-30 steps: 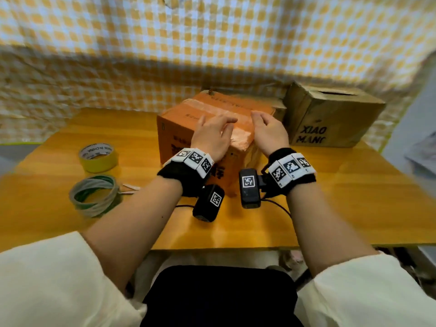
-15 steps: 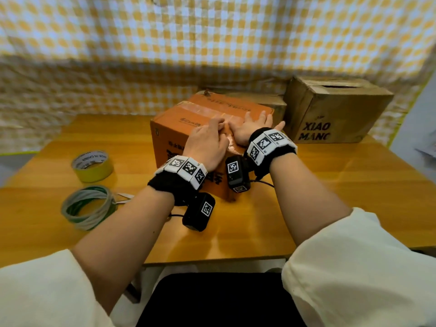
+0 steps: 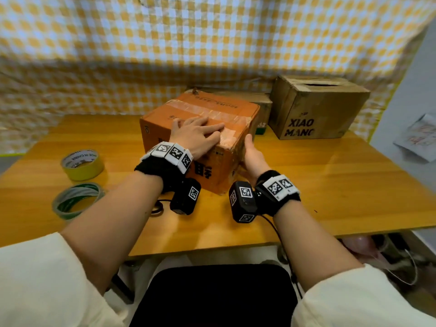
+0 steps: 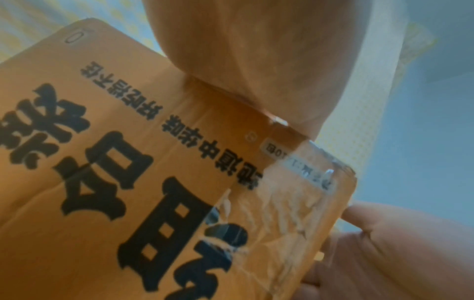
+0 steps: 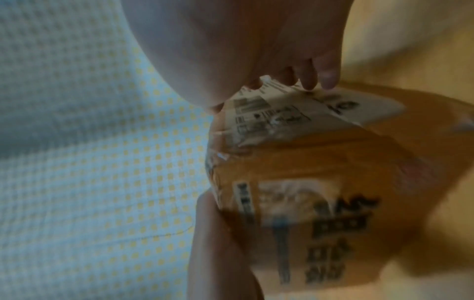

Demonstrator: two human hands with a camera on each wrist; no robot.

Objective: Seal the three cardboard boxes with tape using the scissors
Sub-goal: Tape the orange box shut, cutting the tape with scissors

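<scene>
An orange cardboard box (image 3: 232,107) stands mid-table, a strip of clear tape (image 3: 230,134) running along its top and down its near right corner. My left hand (image 3: 198,135) lies flat on the top, straight fingers pressing the tape. My right hand (image 3: 251,154) is against the box's right side, thumb up along the corner edge. In the right wrist view its fingers (image 5: 315,81) touch a white label (image 5: 295,109) on that side. A brown box (image 3: 316,109) printed XIAO MANG has its flaps ajar. A third box (image 3: 259,102) is half hidden behind the orange one. No scissors show.
A yellow tape roll (image 3: 82,164) and a green-cored clear tape roll (image 3: 76,200) lie at the left of the wooden table (image 3: 342,185). A checked cloth (image 3: 212,43) hangs behind. Papers (image 3: 420,135) sit off the table's right edge.
My right hand has come off the top of the orange box and dropped to its right side. My left hand has slid right along the tape.
</scene>
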